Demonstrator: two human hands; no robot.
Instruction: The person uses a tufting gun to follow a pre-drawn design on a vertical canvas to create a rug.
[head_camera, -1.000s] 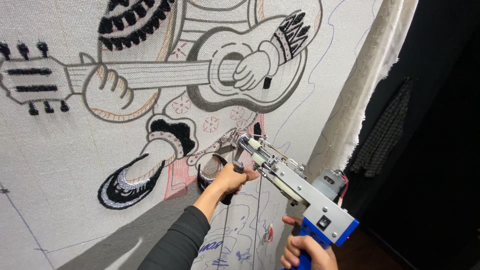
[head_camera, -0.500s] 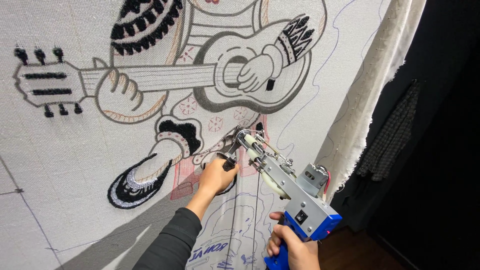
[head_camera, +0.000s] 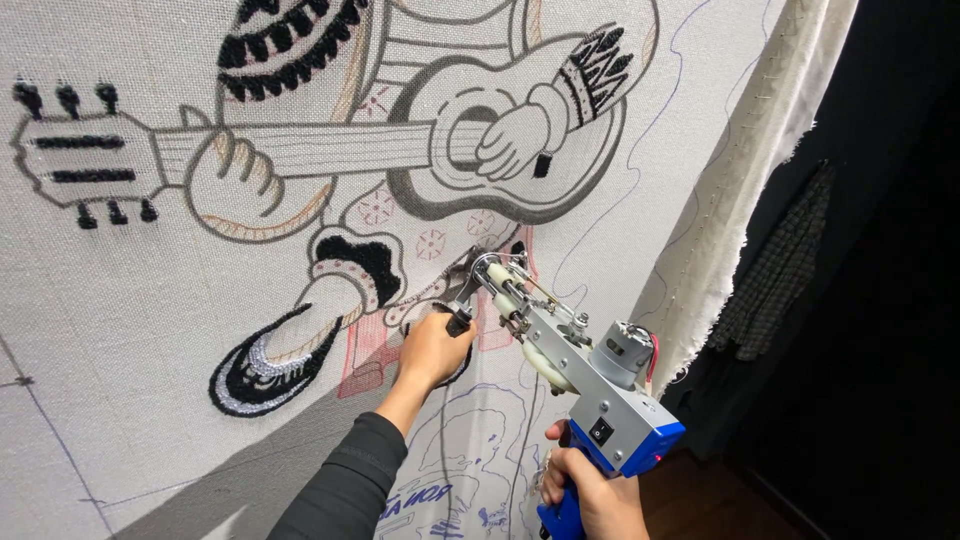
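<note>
A tufting gun (head_camera: 560, 350) sits low and right of centre, its nose pressed against a large stretched cloth (head_camera: 120, 300) and its body slanting down and back toward the person. The gun is a long grey metal frame with pale cream rollers along its length, a small round silver motor near the rear, thin wires, and a boxy grey housing with a blue plastic edge and a black switch. Its blue grip points downward. The right hand (head_camera: 590, 495) is clenched around that blue grip at the bottom edge of the view, fingers wrapped fully about it. The left hand (head_camera: 432, 350) is closed on a short dark front handle just beside the gun's nose, knuckles close to the cloth, the wrist bent upward; its arm comes up from below in a dark sleeve (head_camera: 345, 490). The two hands are apart, one at each end of the gun. The cloth is a pale, coarse woven sheet bearing a drawn figure playing a guitar (head_camera: 330, 150), with outlines in grey and tan yarn and thick black fuzzy patches. A tufted shoe (head_camera: 270, 365) in black and white lies left of the left hand, and a pinkish red patch lies between them. The cloth's frayed white edge (head_camera: 740, 210) hangs on the right against a dark room.
</note>
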